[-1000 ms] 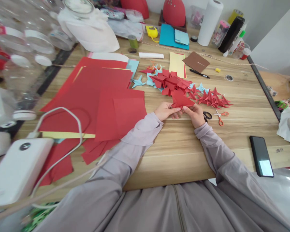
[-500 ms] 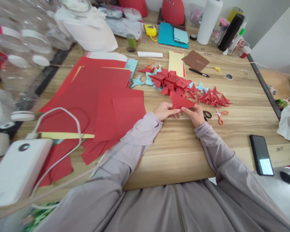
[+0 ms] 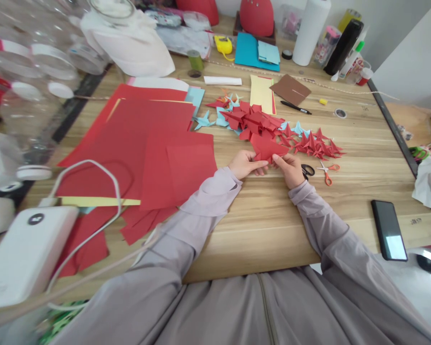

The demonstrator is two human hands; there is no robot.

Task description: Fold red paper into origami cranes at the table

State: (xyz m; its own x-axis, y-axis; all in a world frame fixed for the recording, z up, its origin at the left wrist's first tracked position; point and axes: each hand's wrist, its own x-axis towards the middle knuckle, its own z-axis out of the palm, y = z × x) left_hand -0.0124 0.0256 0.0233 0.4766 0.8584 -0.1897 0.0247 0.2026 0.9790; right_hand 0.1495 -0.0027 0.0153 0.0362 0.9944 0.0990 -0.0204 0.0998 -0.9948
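Between my two hands is a folded piece of red paper, held just above the table. My left hand pinches its lower left edge, thumb on top. On the lower right side, my right hand grips it between thumb and fingers. Right behind the paper lies a heap of folded red paper shapes, mixed with light blue ones. Pointed red paper stars spread to the right of it. Black-handled scissors, partly hidden, and small orange-handled scissors rest beside my right hand.
Large red paper sheets cover the left of the table. A white power bank with a cable sits front left. A phone lies at the right. A pen, brown paper and a yellow tape measure are farther back.
The red paper now shows a wider face and its lower edge has shifted. My right thumb has slid slightly up and to the right along it. Both hands still hold it.
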